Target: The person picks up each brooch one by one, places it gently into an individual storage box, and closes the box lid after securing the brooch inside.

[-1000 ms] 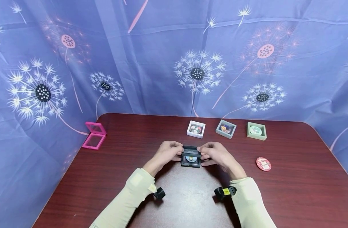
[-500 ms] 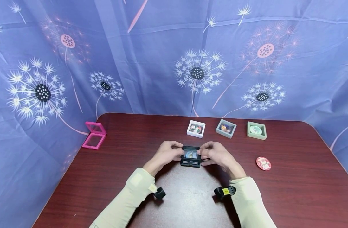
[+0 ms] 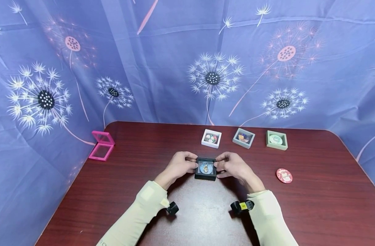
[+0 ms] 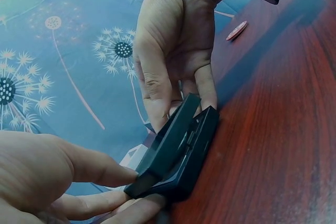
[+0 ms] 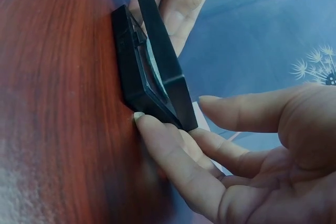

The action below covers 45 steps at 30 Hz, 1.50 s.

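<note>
A small black square display case [image 3: 205, 177] lies on the table in front of me. Through its clear window shows a round blue token [image 3: 206, 167] with a gold-coloured figure. My left hand [image 3: 179, 165] pinches the case at its left side, with the thumb at the lid's edge [image 4: 173, 145]. At the right side my right hand [image 3: 235, 168] holds it, fingers along the base and thumb by the lid [image 5: 167, 56]. Both wrist views show the hinged lid tilted over the base with a narrow gap left between them. The token's pale edge [image 5: 153, 66] shows inside that gap.
Along the back stand a white case [image 3: 211, 138], a grey-blue case [image 3: 244, 138] and a green case [image 3: 277, 140], each with a round token inside. A red round token [image 3: 284, 175] lies at right. At far left a pink case [image 3: 100, 153] stands with its lid up.
The black case's lid has swung down towards me over the base, and the token now shows through its window. Both hands have stayed at the case's sides.
</note>
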Tool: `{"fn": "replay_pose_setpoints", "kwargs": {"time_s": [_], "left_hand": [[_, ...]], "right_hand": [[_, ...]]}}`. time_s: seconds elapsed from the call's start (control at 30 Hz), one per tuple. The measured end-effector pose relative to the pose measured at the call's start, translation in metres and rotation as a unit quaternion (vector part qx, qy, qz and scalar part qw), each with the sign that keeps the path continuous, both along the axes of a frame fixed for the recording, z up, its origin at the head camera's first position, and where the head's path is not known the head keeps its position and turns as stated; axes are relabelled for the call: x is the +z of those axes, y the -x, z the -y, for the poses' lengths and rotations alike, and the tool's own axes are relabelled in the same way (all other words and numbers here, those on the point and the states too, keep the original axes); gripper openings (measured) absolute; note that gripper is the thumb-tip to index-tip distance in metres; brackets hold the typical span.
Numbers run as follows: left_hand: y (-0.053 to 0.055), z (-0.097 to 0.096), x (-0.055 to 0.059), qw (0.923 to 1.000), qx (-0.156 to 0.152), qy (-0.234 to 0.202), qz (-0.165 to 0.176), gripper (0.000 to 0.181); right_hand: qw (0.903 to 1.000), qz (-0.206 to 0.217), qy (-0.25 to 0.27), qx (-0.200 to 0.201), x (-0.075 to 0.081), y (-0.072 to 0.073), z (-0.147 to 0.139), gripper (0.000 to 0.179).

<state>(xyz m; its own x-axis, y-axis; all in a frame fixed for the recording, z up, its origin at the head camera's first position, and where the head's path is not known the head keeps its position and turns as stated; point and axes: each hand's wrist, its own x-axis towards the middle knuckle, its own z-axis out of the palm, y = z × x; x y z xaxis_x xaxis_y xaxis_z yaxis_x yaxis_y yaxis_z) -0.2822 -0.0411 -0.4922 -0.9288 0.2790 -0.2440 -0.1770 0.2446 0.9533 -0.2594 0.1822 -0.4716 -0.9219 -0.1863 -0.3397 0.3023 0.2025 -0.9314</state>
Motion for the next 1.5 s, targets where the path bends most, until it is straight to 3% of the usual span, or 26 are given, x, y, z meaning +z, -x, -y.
{"fn": "replay_pose_setpoints", "kwargs": {"time_s": [1.5], "left_hand": [[0.0017, 0.0009, -0.0026, 0.9999, -0.004, 0.006, -0.011, 0.033]], "right_hand": [[0.9990, -0.003, -0.036, -0.026, -0.0042, 0.0015, 0.0065, 0.020]]}}
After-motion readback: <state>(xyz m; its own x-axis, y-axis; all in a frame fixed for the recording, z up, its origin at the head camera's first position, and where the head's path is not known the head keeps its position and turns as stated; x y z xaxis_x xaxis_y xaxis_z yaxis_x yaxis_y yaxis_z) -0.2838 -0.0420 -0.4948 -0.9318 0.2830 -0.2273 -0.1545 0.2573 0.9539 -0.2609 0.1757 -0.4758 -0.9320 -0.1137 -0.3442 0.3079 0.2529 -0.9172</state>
